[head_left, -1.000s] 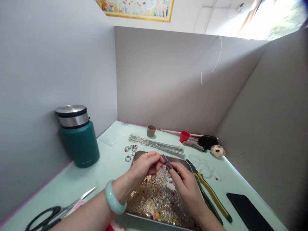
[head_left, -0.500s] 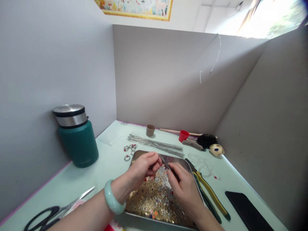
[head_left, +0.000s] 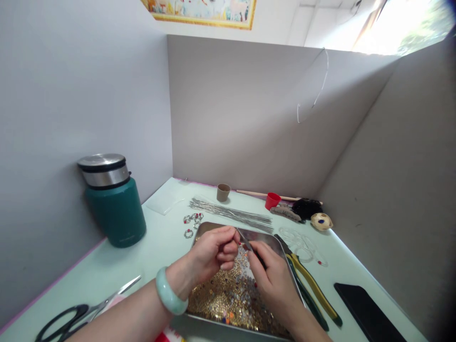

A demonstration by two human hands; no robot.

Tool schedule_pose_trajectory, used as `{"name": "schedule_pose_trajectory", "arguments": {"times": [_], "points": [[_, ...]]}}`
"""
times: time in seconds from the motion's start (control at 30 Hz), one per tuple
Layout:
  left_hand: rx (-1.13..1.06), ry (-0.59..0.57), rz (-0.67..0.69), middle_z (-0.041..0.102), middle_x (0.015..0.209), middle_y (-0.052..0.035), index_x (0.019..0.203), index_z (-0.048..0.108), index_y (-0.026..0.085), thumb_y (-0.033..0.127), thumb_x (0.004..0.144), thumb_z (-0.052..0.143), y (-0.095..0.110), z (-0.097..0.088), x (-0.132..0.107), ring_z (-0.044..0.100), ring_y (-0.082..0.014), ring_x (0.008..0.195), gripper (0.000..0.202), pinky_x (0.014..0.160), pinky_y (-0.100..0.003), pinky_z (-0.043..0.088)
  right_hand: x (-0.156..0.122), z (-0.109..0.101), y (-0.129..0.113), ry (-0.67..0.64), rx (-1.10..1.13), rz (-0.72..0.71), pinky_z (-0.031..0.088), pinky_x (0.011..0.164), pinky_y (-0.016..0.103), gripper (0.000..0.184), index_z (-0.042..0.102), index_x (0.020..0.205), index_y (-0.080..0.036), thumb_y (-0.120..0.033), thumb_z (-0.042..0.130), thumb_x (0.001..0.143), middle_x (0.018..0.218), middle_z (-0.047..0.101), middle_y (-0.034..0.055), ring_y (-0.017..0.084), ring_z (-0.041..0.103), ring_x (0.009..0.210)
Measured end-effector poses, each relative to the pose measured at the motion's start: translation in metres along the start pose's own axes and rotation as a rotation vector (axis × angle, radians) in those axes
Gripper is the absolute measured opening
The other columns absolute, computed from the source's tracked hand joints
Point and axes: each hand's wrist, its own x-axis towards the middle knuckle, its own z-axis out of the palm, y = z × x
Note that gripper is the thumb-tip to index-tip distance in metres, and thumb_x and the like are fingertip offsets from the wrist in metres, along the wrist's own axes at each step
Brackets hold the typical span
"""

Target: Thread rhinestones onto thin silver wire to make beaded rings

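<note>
My left hand [head_left: 221, 244], a pale green bangle [head_left: 170, 292] at its wrist, is closed in a pinch over the far part of the bead tray. Whatever lies between its fingertips is too small to make out. My right hand [head_left: 269, 270] grips a slim grey pointed tool [head_left: 245, 240], perhaps tweezers, its tip up against the left fingertips. Below both hands is the metal tray [head_left: 204, 228], holding many gold and silvery beads [head_left: 221, 289] with a few red and orange ones. Several small bead rings [head_left: 188, 232] lie left of the tray.
Behind the tray lies a bundle of thin wires [head_left: 231, 214], near a brown cup [head_left: 223, 192] and a red cup [head_left: 272, 201]. Green-and-yellow pliers [head_left: 313, 287] and a black phone [head_left: 366, 311] lie right. Scissors [head_left: 78, 316] and a green flask [head_left: 116, 209] stand left.
My left hand's lower fingers have curled in more, and its wrist has turned slightly. The grey tool's tip stays close to the left fingertips.
</note>
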Motion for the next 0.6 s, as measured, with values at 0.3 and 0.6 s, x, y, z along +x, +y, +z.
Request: {"name": "schedule_pose_trajectory", "arguments": {"times": [0.3,0.6], "points": [[0.194,0.088,0.108,0.025,0.054,0.0081,0.075,0.046,0.018,0.034,0.088,0.044,-0.0034,0.0035,-0.0007,0.014,-0.0061,0.043,0.020,0.039,-0.021,0.015,-0.0005,-0.0009,-0.0017,-0.006,-0.014,0.043,0.044,0.068,0.025,0.022,0.061,0.101,-0.018,-0.022,0.041,0.090,0.084,0.063,0.0041,0.017,0.058,0.075],[0.572,0.333,0.181,0.033,0.050,0.0065,0.070,0.047,0.019,0.035,0.084,0.047,-0.0024,0.0075,0.0042,0.026,-0.0072,0.043,0.022,0.042,-0.024,0.017,-0.0008,0.0013,-0.0029,0.020,-0.040,0.064,0.044,0.067,0.026,0.023,0.062,0.098,-0.018,-0.023,0.042,0.089,0.085,0.065,0.0056,0.018,0.059,0.075]]}}
